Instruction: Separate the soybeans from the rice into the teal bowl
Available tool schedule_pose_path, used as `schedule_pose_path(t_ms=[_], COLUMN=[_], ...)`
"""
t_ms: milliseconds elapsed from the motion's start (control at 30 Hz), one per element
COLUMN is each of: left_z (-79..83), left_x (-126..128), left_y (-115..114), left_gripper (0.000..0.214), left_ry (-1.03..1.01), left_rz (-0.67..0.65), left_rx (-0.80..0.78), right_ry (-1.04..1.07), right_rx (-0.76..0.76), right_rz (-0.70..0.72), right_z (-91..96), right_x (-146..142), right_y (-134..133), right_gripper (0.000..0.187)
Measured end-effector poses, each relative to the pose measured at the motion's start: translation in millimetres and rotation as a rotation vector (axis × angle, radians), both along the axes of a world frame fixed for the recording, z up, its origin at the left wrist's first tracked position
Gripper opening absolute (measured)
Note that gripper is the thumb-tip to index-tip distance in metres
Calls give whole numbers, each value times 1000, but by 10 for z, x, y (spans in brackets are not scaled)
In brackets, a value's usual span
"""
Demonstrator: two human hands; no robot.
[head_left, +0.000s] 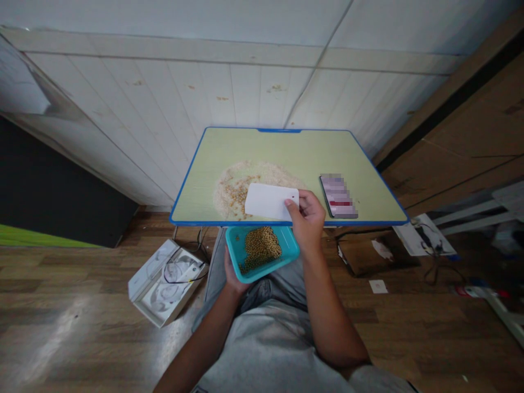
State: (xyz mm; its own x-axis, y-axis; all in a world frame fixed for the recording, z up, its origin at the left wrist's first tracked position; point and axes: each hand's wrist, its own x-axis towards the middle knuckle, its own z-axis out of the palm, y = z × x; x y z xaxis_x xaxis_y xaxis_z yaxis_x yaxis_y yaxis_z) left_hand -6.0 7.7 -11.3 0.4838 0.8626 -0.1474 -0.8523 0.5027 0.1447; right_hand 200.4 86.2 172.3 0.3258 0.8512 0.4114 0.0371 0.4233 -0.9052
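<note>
My right hand [309,215] pinches a white card [268,201] by its right end, thumb on top, just above the table's front edge. Under and left of the card, yellowish beans [237,192] lie scattered among pale grains [272,173] on the table. My left hand [234,271] grips the left side of a teal plastic tray [290,248] below the table edge, over my lap. Inside the tray is a heap of golden-brown beans [262,245]. Most of the left hand's fingers are hidden beneath the tray.
The small folding table [323,147] has a blue rim and stands against a white panelled wall. A phone [339,196] lies at its right. On the floor at left sits an open white box [170,284] with cables. Cardboard [462,136] leans at right.
</note>
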Motion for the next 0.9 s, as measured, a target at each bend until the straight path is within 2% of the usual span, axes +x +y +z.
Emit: schedule_pose_path(t_ms=[233,500,800,900], left_z=[93,242,100,112], left_x=[23,82,49,40], left_y=[-11,0,14,21], left_gripper=[78,77,77,77], left_ry=[26,47,-4,-44], left_rz=[60,115,104,74], left_rx=[-63,-152,-120,-86], right_ry=[-1,29,-15,-6], right_rx=[-31,2,-14,-6], right_rz=[37,43,25,42], right_z=[41,50,19,20], right_x=[-62,-129,-132,-136], right_y=[-33,-44,-42,-49], right_gripper=[20,14,18,20])
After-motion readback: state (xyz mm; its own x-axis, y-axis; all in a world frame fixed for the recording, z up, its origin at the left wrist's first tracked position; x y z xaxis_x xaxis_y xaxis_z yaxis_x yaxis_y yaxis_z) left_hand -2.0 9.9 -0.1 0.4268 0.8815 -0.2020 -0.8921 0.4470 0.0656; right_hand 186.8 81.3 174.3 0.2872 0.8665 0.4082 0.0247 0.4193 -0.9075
